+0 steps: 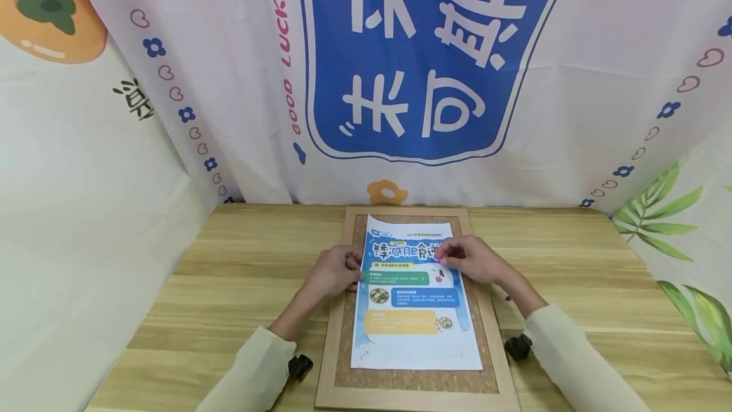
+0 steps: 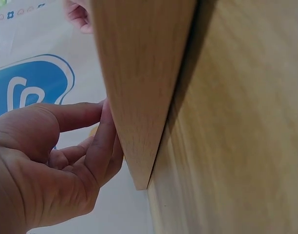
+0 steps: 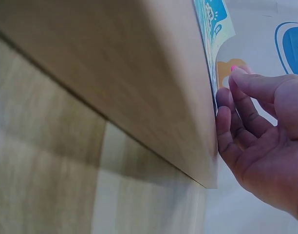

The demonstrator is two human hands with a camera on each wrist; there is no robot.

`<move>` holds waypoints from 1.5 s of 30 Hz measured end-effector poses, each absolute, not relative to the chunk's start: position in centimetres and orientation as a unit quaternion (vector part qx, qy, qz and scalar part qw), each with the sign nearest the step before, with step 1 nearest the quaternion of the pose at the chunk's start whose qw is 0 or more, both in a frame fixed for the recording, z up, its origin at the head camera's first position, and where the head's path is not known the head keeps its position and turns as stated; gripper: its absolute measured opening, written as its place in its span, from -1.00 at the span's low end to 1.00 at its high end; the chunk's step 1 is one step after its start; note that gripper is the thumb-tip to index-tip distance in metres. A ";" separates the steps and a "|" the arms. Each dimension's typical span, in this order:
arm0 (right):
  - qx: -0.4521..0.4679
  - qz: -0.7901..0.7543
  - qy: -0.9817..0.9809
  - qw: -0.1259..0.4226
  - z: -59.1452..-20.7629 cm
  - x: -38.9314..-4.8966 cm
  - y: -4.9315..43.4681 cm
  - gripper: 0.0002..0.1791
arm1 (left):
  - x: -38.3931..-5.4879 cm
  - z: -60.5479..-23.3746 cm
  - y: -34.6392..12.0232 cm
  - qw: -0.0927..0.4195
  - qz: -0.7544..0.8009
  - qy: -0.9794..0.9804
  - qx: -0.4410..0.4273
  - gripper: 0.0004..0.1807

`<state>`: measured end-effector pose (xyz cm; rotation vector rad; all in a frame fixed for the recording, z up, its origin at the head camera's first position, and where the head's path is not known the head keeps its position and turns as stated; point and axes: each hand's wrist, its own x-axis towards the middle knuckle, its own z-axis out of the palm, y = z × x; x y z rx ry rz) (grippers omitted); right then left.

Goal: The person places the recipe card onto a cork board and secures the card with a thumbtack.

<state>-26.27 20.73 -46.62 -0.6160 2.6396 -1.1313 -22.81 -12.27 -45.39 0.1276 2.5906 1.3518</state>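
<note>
A printed poster sheet (image 1: 414,348) with coloured text boxes lies on a wood-framed cork board (image 1: 423,382). At the sheet's left edge, my left hand (image 1: 337,270) has thumb and finger brought together, seemingly pinching the paper; the frame's side hides the contact in the left wrist view. Over the sheet's upper right, my right hand (image 1: 477,260) pinches a small pink push pin (image 3: 233,68) between thumb and forefinger. Its other fingers rest by the board's edge in the right wrist view. The pin's point is hidden.
The board lies on a wood-grain table (image 1: 229,285), its far end near a printed curtain (image 1: 263,170). A small dark blue object (image 1: 508,298) sits just right of the board. Black devices (image 1: 518,347) are strapped at both wrists.
</note>
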 end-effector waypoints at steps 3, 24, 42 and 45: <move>-0.213 -0.384 0.893 0.103 -46.5 -26.4 20.7 -0.90 | -22.9 -45.5 -12.3 0.108 0.457 0.882 0.044 -0.74; -0.235 -0.394 0.881 0.116 -44.8 -29.4 17.8 -0.84 | -23.4 -45.4 -12.3 0.133 0.448 0.883 0.051 -0.65; -0.218 -0.413 0.874 0.133 -46.2 -31.7 16.1 -0.83 | -23.4 -45.4 -12.3 0.140 0.457 0.877 0.048 -0.65; -0.216 -0.412 0.875 0.135 -46.2 -32.0 15.7 -0.82 | -23.4 -45.4 -12.3 0.140 0.456 0.877 0.047 -0.65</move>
